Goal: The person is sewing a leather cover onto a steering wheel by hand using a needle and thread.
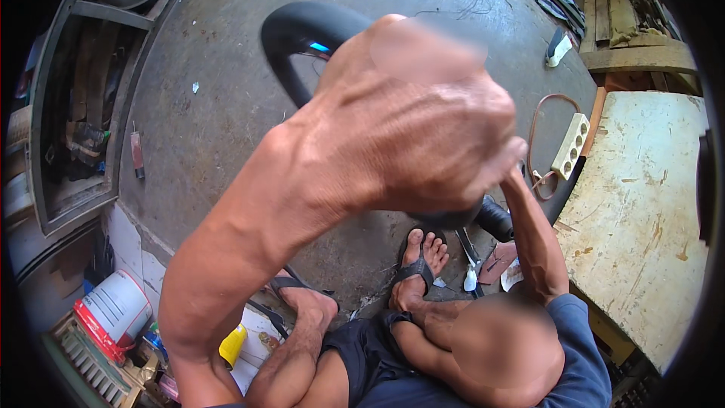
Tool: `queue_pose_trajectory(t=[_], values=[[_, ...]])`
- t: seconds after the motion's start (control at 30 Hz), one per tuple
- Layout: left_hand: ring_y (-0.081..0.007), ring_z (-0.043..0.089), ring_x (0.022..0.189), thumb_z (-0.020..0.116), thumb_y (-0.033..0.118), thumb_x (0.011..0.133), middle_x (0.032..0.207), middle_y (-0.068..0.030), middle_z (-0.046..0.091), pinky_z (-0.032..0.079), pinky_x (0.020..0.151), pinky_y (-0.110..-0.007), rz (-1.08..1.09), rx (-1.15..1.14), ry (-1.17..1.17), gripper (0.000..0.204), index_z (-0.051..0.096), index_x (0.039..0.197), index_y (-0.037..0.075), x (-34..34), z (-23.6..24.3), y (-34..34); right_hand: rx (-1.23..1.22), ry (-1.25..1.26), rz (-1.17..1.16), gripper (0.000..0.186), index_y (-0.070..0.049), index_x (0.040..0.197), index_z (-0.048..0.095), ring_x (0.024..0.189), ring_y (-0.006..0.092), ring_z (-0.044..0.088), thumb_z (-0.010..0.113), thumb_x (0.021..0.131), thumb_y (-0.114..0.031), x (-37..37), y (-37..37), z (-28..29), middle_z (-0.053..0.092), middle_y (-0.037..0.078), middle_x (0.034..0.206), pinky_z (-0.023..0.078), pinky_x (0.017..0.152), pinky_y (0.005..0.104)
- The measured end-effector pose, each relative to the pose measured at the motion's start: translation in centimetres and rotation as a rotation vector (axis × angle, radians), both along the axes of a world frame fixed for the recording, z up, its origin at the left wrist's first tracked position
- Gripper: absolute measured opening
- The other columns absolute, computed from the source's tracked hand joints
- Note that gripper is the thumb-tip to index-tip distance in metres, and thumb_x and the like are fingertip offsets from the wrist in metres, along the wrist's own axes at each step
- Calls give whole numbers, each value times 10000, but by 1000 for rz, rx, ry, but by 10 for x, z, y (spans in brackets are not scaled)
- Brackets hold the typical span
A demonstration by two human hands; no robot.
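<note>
My left hand (423,113) is large and close in the middle of the head view, its back toward me and its fingers curled closed. A thick, smooth black curved tube (283,38) with a small blue mark loops out beyond the knuckles and passes behind this hand. Below the palm a dark rounded piece (449,217) shows; I cannot tell if it belongs to the same tube. My right forearm rises from the lower right, and my right hand (516,159) is mostly hidden behind the left one. Only a bit of it shows at the left hand's edge.
A worn cream bench top (642,204) stands at right, with a cream power strip (570,146) and its cord beside it. On the concrete floor lie a red-handled tool (137,153) and a black cylinder (495,219). A white-and-red bucket (113,310) sits lower left, below a metal-framed shelf (113,13).
</note>
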State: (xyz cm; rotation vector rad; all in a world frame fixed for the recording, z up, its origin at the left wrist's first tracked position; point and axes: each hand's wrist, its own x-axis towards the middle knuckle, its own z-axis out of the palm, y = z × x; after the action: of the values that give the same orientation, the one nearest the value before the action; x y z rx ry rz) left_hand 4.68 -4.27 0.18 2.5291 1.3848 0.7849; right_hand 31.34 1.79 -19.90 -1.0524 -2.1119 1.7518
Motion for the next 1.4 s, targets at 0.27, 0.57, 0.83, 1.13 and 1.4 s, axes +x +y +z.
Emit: queue_pose_trajectory(t=[0.27, 0.57, 0.83, 1.13, 1.4], values=[[-126, 544, 389, 587, 110, 787, 478, -38, 583, 439, 379, -319, -47, -119, -19, 259, 647, 536, 133, 24, -1, 11, -120, -162, 73, 330, -32, 1238, 660, 1010, 224, 676, 663, 925, -136, 7, -87, 41, 719, 110, 1126, 535, 899, 391], [-114, 470, 338, 593, 221, 883, 427, -12, 525, 395, 341, -320, 247, 112, -41, 357, 652, 541, 140, 4, -25, 37, -1078, 293, 75, 392, -110, 1429, 511, 1042, 225, 650, 517, 1084, -296, -45, -167, 26, 671, 116, 1097, 480, 956, 346], [-181, 563, 353, 642, 290, 891, 437, -87, 572, 461, 371, -346, 253, 121, -39, 362, 706, 577, 122, -16, -21, 18, -820, 33, 375, 485, -115, 1420, 563, 1196, 264, 649, 558, 1056, -435, -23, -181, 52, 629, 143, 1330, 505, 1015, 396], [-249, 525, 492, 724, 178, 849, 580, -80, 546, 404, 538, -367, 56, 80, 39, 203, 678, 686, 65, -53, 13, -13, 588, -335, 0, 165, -43, 1051, 692, 956, 390, 667, 624, 916, -111, -38, -29, 40, 680, 191, 989, 528, 826, 489], [-232, 370, 422, 674, 96, 758, 512, -46, 422, 308, 490, -356, 68, -46, -112, 269, 502, 552, 74, -54, 16, -35, 694, -267, 443, 210, -62, 1036, 738, 1121, 336, 648, 643, 859, -124, -158, 30, -36, 681, 151, 1153, 570, 923, 433]])
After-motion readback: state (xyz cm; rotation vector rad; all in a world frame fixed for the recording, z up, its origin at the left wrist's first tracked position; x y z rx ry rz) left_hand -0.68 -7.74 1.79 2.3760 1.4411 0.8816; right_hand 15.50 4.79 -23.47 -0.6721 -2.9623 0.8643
